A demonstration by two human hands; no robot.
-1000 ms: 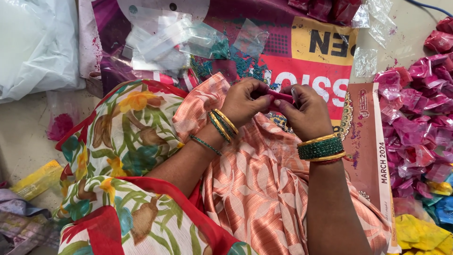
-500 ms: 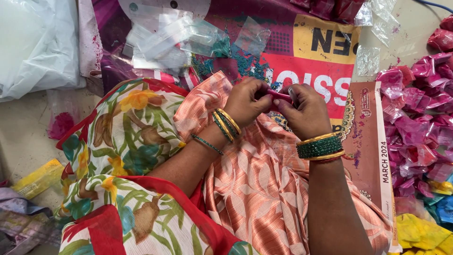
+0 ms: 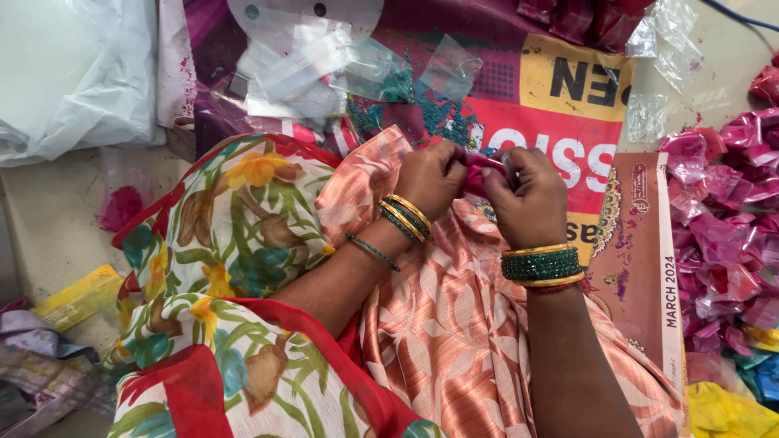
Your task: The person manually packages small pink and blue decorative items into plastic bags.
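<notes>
Both hands meet over the lap, fingers pressed together on one small pink packet (image 3: 480, 172), which is pinched between them and mostly hidden by the knuckles. The left hand (image 3: 432, 176) closes on its left end; the right hand (image 3: 529, 197) closes on its right end, thumb on top.

Left wrist: a stack of gold bangles (image 3: 406, 216) with a green one among them (the exact count cannot be told), plus one thin green bangle (image 3: 372, 251) farther up the forearm. Right wrist: a band of green bangles (image 3: 541, 265) edged by two gold ones.

Beneath the hands lies peach patterned cloth (image 3: 454, 324); to its left, floral cloth with a red border (image 3: 227, 268).

Ahead of the hands, a printed sheet in red, yellow and purple (image 3: 568, 97) covers the floor, carrying a loose cluster of clear plastic pouches (image 3: 316, 65) and scattered teal powder (image 3: 438, 118). Two more clear pouches (image 3: 649, 118) lie near its right edge.

At far right, a heap of filled pink packets (image 3: 722, 219) (too many to count), with yellow packets (image 3: 726, 410) below it. At far left, one white plastic bag (image 3: 73, 73) and one yellow wrapper (image 3: 77, 296).
</notes>
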